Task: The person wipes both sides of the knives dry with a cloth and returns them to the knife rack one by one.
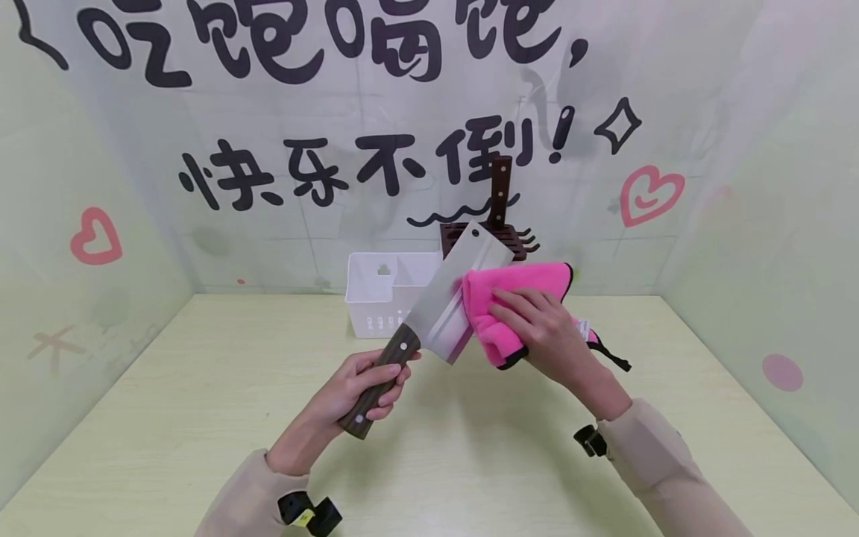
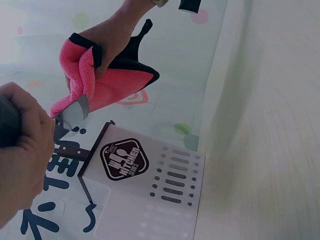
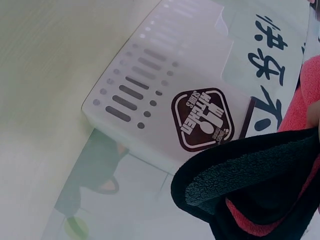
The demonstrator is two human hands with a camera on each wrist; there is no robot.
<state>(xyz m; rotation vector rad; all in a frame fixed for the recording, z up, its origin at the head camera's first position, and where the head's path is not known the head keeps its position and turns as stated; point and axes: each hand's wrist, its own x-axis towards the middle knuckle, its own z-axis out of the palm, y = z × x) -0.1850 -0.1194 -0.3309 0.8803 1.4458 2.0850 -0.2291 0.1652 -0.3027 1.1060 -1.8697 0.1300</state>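
Note:
My left hand point(image 1: 367, 388) grips the dark wooden handle of a cleaver point(image 1: 443, 298), whose wide blade slants up and to the right above the table. In my right hand point(image 1: 550, 328) is a folded pink cloth point(image 1: 520, 280) with black edging, and it lies against the right part of the blade. The left wrist view shows the cloth point(image 2: 80, 70) bunched in the right hand point(image 2: 117, 42), with a bit of blade beside it. The right wrist view catches only the cloth's dark edge point(image 3: 240, 170) and a sliver of the hand.
Behind the blade stands a white plastic utensil holder point(image 1: 372, 313) with slots and a kitchen label. A brown-handled knife point(image 1: 500, 190) sticks up from its dark slotted top point(image 1: 452, 233). A pale wood tabletop point(image 1: 201, 388) runs to printed walls at the back and sides.

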